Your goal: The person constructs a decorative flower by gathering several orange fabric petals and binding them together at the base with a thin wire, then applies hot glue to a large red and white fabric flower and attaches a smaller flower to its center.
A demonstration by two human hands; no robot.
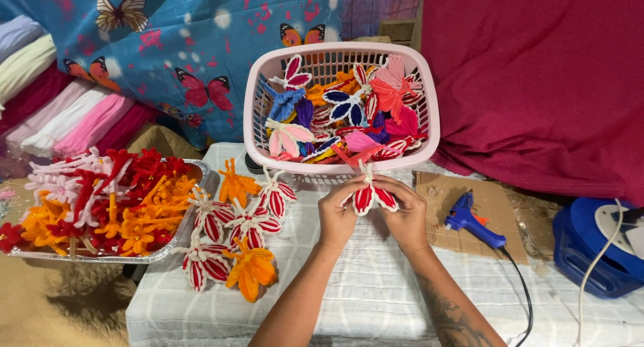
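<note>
Both hands hold one red-and-white pipe-cleaner flower (pixel 368 195) just in front of the pink basket (pixel 253 112). My left hand (pixel 337 216) pinches its left petals and my right hand (pixel 405 215) grips its right petals. The basket is full of many-coloured pipe-cleaner flowers. Several finished red-and-white and orange flowers (pixel 236 236) lie on the white cloth to the left of my hands.
A foil tray (pixel 191 216) heaped with red, orange and white pipe-cleaner pieces sits at the left. A blue glue gun (pixel 473 223) lies on a cardboard sheet (pixel 500 206) at the right, its cord trailing down. A blue cable reel (pixel 597 250) stands at the far right.
</note>
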